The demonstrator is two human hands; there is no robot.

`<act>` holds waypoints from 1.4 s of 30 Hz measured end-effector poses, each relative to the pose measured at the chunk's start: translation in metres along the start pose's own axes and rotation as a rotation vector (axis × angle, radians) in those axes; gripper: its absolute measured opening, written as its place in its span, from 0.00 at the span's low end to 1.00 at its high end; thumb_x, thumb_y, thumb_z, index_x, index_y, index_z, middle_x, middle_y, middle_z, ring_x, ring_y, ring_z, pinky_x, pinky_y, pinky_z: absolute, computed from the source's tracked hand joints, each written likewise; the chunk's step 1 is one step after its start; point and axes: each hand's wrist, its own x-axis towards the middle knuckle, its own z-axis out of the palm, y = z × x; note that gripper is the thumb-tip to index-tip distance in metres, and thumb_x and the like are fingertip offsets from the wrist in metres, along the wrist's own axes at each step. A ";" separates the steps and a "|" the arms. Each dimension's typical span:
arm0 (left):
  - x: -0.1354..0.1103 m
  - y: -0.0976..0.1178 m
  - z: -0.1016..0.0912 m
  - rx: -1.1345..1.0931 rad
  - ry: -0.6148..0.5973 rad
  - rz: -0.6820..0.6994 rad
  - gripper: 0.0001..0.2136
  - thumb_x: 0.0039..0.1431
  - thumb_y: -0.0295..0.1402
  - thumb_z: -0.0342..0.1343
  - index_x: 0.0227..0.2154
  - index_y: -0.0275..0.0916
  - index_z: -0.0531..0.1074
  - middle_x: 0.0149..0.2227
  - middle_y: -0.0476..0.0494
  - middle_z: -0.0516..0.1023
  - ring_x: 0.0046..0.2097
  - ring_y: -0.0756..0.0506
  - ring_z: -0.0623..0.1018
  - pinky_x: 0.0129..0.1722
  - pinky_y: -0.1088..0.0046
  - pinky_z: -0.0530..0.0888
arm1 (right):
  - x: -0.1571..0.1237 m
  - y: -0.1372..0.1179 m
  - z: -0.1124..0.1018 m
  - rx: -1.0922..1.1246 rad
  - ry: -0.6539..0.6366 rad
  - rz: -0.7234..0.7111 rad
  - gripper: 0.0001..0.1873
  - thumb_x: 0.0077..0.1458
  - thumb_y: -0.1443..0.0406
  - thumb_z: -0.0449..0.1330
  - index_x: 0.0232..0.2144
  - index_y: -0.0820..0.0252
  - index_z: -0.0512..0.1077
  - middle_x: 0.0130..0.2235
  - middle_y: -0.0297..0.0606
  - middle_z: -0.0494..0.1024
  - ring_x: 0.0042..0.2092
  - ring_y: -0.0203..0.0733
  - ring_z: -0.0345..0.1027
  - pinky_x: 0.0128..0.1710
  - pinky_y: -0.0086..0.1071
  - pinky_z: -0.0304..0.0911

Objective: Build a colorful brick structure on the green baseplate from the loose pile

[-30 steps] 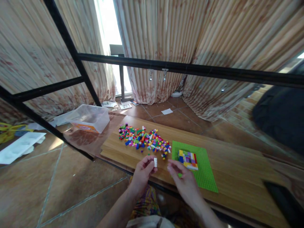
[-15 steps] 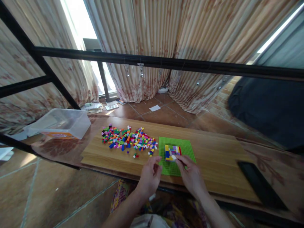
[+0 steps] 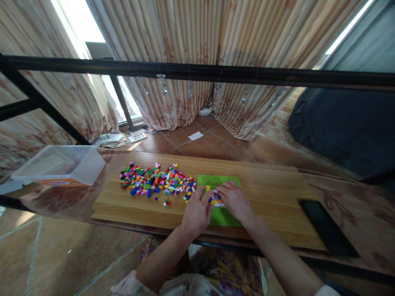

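Note:
A green baseplate (image 3: 224,220) lies on the wooden board, bearing a low build of coloured toy bricks (image 3: 217,201) in yellow, blue, purple and white. My left hand (image 3: 197,210) grips the build's left side, thumb and fingers bent around it. From the right, my right hand (image 3: 236,200) reaches over the build, its curled fingertips against the far and right side. Both hands hide much of the bricks. Just left of the plate spreads a pile of small loose toy bricks (image 3: 154,181) in many colours.
A clear plastic bin (image 3: 89,164) with an orange label stands at the left. A black flat device (image 3: 327,226) lies at the right end of the wooden board (image 3: 271,197). Behind the table runs a black metal rail (image 3: 191,73) before striped curtains (image 3: 185,37).
Both hands have moved onto the brick build. My right hand held a small white piece at its near edge before; that piece cannot be made out now. The view has shifted slightly.

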 end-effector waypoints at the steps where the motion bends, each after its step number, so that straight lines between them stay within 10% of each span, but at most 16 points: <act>1: 0.001 0.001 0.001 0.018 -0.009 0.003 0.21 0.60 0.31 0.49 0.56 0.41 0.61 0.58 0.35 0.60 0.59 0.37 0.64 0.57 0.53 0.66 | 0.001 0.000 0.000 0.005 0.004 0.008 0.12 0.60 0.67 0.53 0.31 0.56 0.76 0.33 0.40 0.76 0.37 0.44 0.65 0.39 0.37 0.60; 32: 0.004 0.004 0.002 0.195 -0.103 -0.028 0.22 0.61 0.33 0.47 0.58 0.40 0.61 0.57 0.34 0.63 0.56 0.36 0.68 0.56 0.56 0.67 | -0.004 -0.005 0.013 0.220 0.186 0.153 0.12 0.58 0.68 0.54 0.28 0.57 0.77 0.39 0.42 0.75 0.44 0.45 0.65 0.45 0.39 0.63; 42: 0.004 0.007 0.009 0.291 -0.138 -0.068 0.24 0.60 0.29 0.46 0.60 0.39 0.59 0.58 0.31 0.63 0.55 0.36 0.69 0.52 0.56 0.69 | -0.012 0.012 0.034 0.619 0.254 0.589 0.18 0.55 0.57 0.55 0.40 0.62 0.75 0.41 0.45 0.77 0.39 0.43 0.71 0.43 0.40 0.66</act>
